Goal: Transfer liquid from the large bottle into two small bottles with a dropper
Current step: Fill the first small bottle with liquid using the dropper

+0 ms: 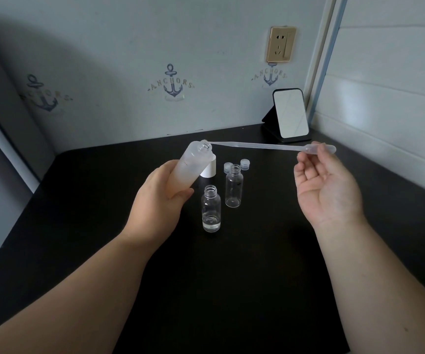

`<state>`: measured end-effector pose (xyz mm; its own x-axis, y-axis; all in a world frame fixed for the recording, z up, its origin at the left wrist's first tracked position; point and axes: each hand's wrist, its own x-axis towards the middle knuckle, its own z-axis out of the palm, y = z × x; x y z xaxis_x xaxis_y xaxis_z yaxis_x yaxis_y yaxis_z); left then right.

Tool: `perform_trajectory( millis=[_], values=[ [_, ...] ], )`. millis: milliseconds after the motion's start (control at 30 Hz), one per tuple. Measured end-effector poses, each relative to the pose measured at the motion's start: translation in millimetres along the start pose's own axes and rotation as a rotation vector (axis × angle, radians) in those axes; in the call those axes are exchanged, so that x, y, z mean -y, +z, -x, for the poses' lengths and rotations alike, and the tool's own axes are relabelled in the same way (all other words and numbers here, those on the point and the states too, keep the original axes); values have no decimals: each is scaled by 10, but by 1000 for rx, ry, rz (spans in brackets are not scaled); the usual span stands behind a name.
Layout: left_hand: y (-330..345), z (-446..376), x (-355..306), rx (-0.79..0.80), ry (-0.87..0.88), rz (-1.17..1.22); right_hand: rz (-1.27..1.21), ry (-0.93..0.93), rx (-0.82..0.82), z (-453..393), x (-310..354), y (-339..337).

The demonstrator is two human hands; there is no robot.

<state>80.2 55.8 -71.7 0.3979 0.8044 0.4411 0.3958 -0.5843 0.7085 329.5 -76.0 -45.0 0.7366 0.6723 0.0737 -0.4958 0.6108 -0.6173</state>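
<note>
Left hand (pixel 160 198) grips large bottle (pixel 189 169) tilted, mouth toward the dropper (pixel 270 146), whose bulb right hand (pixel 326 185) pinches, tip at mouth, presumably for drawing liquid.

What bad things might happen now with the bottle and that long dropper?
The left hand holds the large bottle tilted and open, so liquid might spill onto the black table. The right hand pinches only the bulb of the dropper, whose tip sits at the bottle's mouth; the long stem could wobble out and drip. Two small bottles stand uncapped just below, easy to knock over.
</note>
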Motion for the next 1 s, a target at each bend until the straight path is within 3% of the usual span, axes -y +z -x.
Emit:
perform_trajectory(
  millis=[500, 1000],
  values=[
    [12, 7, 10, -51, 57, -179, 112, -59, 51, 3, 13, -18],
    [85, 10, 6, -31, 117, -263, 263, -54, 239, 93, -187, 73]
  ],
)
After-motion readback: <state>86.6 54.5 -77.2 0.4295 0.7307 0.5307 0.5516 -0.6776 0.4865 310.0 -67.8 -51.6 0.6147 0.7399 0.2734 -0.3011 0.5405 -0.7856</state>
